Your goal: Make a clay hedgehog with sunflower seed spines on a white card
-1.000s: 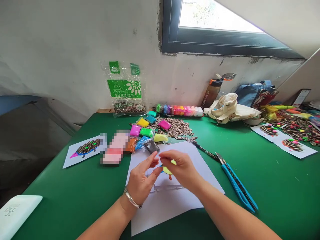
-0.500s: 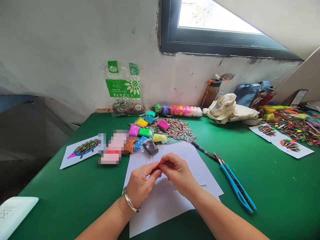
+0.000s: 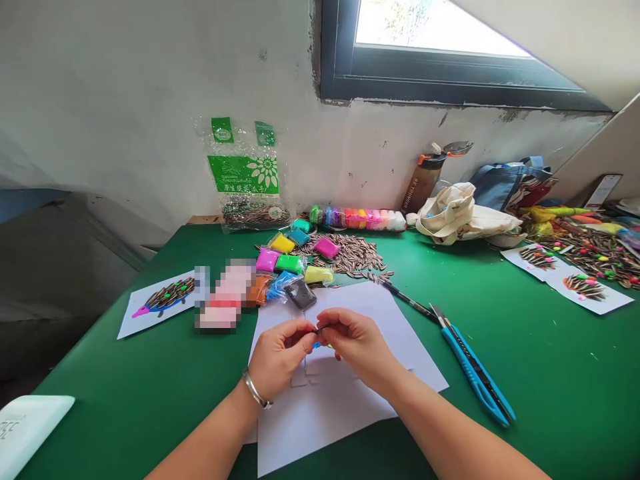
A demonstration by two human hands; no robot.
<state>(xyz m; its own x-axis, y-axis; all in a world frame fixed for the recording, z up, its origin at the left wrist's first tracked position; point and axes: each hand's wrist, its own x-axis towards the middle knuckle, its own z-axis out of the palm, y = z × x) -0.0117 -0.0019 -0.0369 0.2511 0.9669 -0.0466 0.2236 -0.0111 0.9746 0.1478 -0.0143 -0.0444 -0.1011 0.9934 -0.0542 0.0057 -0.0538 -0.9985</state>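
My left hand (image 3: 281,353) and my right hand (image 3: 353,340) meet over the white sheets (image 3: 320,427) on the green table. Thumb and fingers of both are pinched round a small dark piece (image 3: 320,329) between them, too small to name. Under the fingertips, bits of blue (image 3: 317,345) and yellow show on the paper, mostly hidden by my hands. A packet of black clay (image 3: 301,294) lies just beyond, with other coloured packets and a heap of striped seeds (image 3: 355,255) behind it.
On the right lie a blue utility knife (image 3: 475,370) and a dark pen (image 3: 407,298). A hedgehog picture (image 3: 163,300) is at the left, with two more (image 3: 583,293) at the right. A bottle (image 3: 424,180), cloth bags and a seed bag (image 3: 245,177) stand by the wall.
My hands have parted slightly, baring more of the dark piece and the blue and yellow bits beneath. My left hand has shifted a little left.
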